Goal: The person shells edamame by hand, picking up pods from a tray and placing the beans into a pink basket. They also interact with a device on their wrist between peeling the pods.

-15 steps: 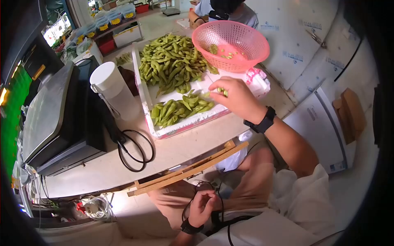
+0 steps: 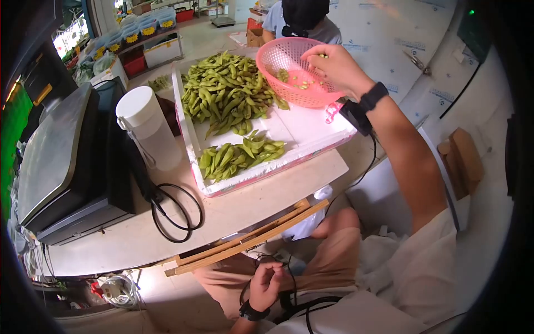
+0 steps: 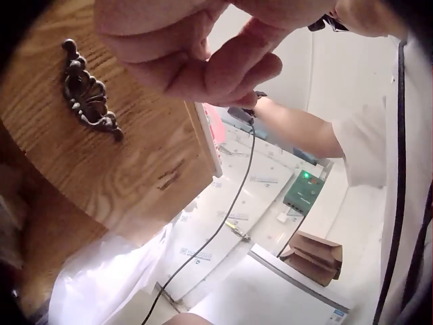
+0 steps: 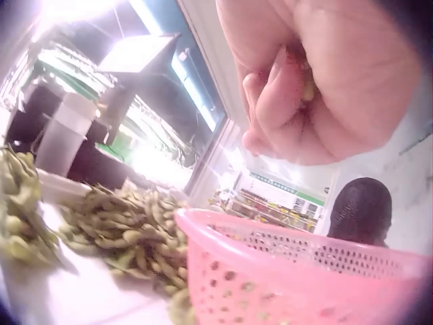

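Observation:
Over the right side of the pink basket [image 2: 303,100], my right hand [image 2: 344,71] has its fingers curled round small green beans; one shows inside the curled fingers of this hand [image 4: 325,81] in the right wrist view. Shelled beans [image 2: 303,84] lie in the basket. On the white tray [image 2: 320,131] are a large heap of green pods [image 2: 222,89] and a smaller pile [image 2: 239,157] nearer the front. My left hand [image 2: 265,286] hangs loosely curled above my lap, holding nothing; in the left wrist view that hand [image 3: 203,54] is beside a wooden drawer front.
A white lidded bottle [image 2: 147,125] and a black machine [image 2: 61,161] stand left of the tray. A black cable [image 2: 186,227] loops on the table. The wooden drawer [image 2: 250,239] juts out below the table edge. Another person [image 2: 305,19] sits beyond the basket.
My right hand has moved from above the tray's right part up and away to the basket, beans still in its fingers. My left hand keeps its loose curl near my lap.

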`<state>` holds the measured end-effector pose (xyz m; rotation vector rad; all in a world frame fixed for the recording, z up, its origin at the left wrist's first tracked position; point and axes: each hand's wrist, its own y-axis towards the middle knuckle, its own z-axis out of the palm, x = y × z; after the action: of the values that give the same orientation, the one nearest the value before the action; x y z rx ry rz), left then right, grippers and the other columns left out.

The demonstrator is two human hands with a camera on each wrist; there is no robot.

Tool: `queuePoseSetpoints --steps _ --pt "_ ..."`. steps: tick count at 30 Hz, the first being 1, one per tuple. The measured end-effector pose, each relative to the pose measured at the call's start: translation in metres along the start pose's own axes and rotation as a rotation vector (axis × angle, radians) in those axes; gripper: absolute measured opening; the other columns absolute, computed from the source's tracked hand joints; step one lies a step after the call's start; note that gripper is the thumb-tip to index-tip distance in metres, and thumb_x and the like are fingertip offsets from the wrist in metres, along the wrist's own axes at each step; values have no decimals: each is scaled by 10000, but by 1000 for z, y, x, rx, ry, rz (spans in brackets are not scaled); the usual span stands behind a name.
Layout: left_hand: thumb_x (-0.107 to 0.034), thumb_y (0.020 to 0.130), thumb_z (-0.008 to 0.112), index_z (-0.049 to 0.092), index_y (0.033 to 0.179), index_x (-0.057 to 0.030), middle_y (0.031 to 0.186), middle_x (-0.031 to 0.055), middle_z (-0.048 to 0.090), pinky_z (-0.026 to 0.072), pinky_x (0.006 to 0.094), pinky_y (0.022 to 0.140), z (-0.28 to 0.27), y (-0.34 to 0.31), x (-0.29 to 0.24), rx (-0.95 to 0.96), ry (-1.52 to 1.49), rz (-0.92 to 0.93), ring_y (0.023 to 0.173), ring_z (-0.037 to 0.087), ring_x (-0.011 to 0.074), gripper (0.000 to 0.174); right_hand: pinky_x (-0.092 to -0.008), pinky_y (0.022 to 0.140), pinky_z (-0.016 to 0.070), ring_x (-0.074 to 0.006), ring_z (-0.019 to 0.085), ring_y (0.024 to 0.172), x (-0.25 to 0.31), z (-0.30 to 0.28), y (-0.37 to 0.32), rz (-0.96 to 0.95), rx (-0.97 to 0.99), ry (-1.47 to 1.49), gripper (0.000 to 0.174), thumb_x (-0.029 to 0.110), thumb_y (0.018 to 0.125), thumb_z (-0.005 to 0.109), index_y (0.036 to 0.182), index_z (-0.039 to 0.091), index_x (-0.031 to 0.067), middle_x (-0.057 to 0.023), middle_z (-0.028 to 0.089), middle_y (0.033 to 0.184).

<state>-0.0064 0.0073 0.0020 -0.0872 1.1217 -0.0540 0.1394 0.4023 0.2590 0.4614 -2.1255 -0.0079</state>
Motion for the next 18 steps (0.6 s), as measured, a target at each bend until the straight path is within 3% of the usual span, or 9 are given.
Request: queuePoseSetpoints --steps 3,5,7,9,10,12,16,18 --pt "-39 924 510 502 1095 11 881 59 588 450 241 763 0 1 1 -7 11 11 830 559 110 178 -230 626 451 -92 565 729 -8 -2 17 -74 -29 -58 196 78 840 565 984 634 -36 -43 622 819" --pt "-94 935 507 491 1095 -6 871 82 605 440 217 664 0 3 1 -1 30 49 729 530 87 183 -239 652 454 -96 563 742 -24 -1 31 -105 -65 -42 210 99 848 556 988 636 -35 -42 628 829" --pt "-94 936 504 491 1095 -6 875 85 607 435 214 654 0 3 2 -1 38 67 719 526 83 182 -249 678 456 -99 561 755 -33 -5 42 -132 -95 -24 226 120 856 546 993 639 -34 -41 634 840" --pt "-94 936 501 492 1095 -7 879 87 609 431 210 644 -3 3 1 -6 49 81 710 523 79 181 -263 796 439 -108 548 862 -34 -8 48 -86 -30 -73 328 223 913 510 1080 608 -42 -49 631 955" --pt "-96 937 501 492 1094 -7 878 86 609 432 212 646 -4 2 1 -9 51 68 714 525 81 180 -263 796 439 -108 548 862 -32 -5 46 -87 -27 -70 328 223 913 510 1080 608 -42 -49 631 955" --pt "-98 938 500 492 1092 -7 877 85 609 433 213 649 -6 0 0 -15 52 53 718 527 82 179 -262 962 355 -134 502 1082 -24 1 36 -95 -14 114 434 321 955 474 1205 537 -28 -51 570 1167" --pt "-100 939 501 493 1093 -11 874 77 607 440 220 668 -5 0 -1 -23 17 36 752 540 94 178 -262 992 328 -138 464 1147 1 11 19 -84 16 124 485 353 972 440 1259 492 -35 -61 534 1234" --pt "-100 940 500 493 1093 -11 871 73 605 443 223 677 -6 -1 0 -25 18 24 765 545 99 177 -281 969 363 -183 497 1127 3 14 20 -119 7 15 392 269 945 500 1214 529 -16 -84 553 1204"
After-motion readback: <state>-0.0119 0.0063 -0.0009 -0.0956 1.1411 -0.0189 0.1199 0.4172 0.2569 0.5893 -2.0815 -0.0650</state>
